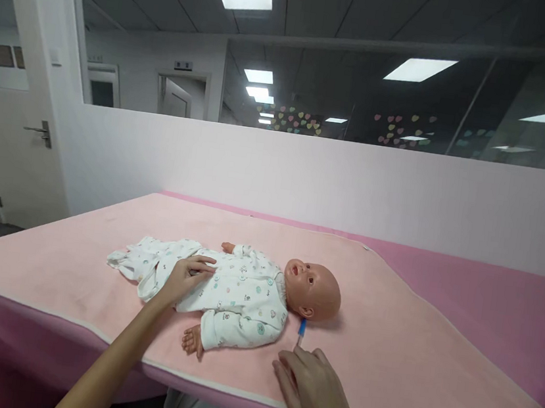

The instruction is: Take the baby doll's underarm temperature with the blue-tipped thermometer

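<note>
A baby doll (309, 288) lies on its back, its head to the right and its mouth open. Its white patterned romper (246, 293) has loose legs trailing to the left. My left hand (188, 280) rests on the front of the romper at the doll's lower belly, fingers loosely stretched out. Close to the near front edge, my right hand (312, 387) has its fingers closed around a thin stick with a blue end (301, 328). The blue end points toward the doll's ear; my fingers hide the rest, so its kind is unclear.
A peach-coloured mat (393, 351) with white edging covers the table, over a pink cover (503, 305). Behind it stands a white half wall (354, 187) with glass above. At the far left is a door (21, 100). My legs are under the front edge.
</note>
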A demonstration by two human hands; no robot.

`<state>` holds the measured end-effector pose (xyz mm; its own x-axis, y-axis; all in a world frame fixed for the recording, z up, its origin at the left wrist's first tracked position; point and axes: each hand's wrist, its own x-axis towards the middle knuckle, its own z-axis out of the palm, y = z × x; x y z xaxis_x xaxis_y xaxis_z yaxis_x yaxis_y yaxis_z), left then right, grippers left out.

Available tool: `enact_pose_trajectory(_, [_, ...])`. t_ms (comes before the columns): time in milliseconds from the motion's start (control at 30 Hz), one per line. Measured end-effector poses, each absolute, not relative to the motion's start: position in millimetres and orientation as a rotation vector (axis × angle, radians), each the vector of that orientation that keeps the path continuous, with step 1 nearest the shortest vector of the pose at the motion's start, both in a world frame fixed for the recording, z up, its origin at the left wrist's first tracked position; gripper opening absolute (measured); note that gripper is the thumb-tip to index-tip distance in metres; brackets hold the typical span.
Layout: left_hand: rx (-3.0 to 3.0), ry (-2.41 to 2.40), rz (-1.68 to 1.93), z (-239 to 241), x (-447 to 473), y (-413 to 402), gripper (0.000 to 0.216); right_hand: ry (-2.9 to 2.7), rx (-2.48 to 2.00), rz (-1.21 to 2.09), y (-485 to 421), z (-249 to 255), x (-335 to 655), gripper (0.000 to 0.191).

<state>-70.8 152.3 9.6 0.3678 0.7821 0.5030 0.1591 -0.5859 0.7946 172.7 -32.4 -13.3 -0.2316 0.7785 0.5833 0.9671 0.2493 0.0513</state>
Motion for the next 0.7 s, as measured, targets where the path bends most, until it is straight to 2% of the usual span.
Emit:
enact_pose_trajectory(200, [2.007,0.836,1.345,4,-69,155,0.022,-1.764,-1.804,-0.722,-45,-37,191,0.021])
enact_pose_trajectory(367, [2.085,1.018,1.395,3,-65,154,0.028,-1.605,-2.008,-0.708,-53,-40,205,0.022])
enact_pose_trajectory(533, [2.142,1.150,1.385,4,-64,154,0.031,-1.433,-2.260,-0.359,-65,-6,208,0.023])
enact_pose_trajectory(700, [2.165,1.155,1.352,5,-64,153,0.033,-1.191,-2.045,-0.179,-66,36,212,0.025])
